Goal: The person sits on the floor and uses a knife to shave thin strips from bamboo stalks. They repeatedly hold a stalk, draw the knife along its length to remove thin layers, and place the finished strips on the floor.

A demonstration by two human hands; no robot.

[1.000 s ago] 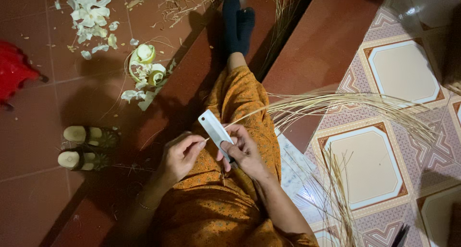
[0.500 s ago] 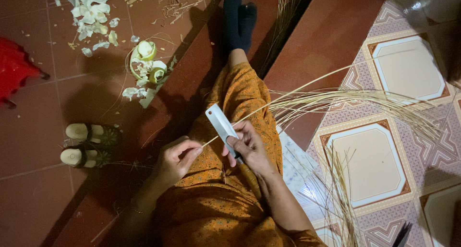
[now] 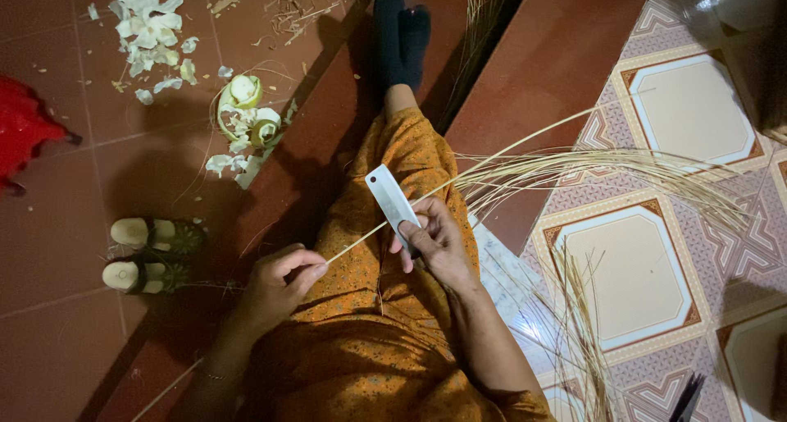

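Note:
My right hand [image 3: 433, 240] grips the handle of a flat rectangular knife [image 3: 391, 196], its pale blade pointing up and left over my orange-clad lap [image 3: 385, 323]. My left hand [image 3: 279, 281] pinches the near end of a long thin straw-coloured strip [image 3: 492, 155]. That strip runs up and right, passing under the blade beside my right fingers. My outstretched leg ends in dark socks [image 3: 402, 30].
A bundle of dry strips [image 3: 607, 169] fans over the patterned tiles at right, with more strips [image 3: 578, 323] lower down. Pale peelings [image 3: 152, 24] and curled shavings [image 3: 246, 114] litter the red floor. A pair of sandals [image 3: 152, 254] lies left, a red object [image 3: 25, 131] at far left.
The strip has slid through between blade and fingers. My left hand has drawn slightly left and down with its end. The knife stays in my right hand.

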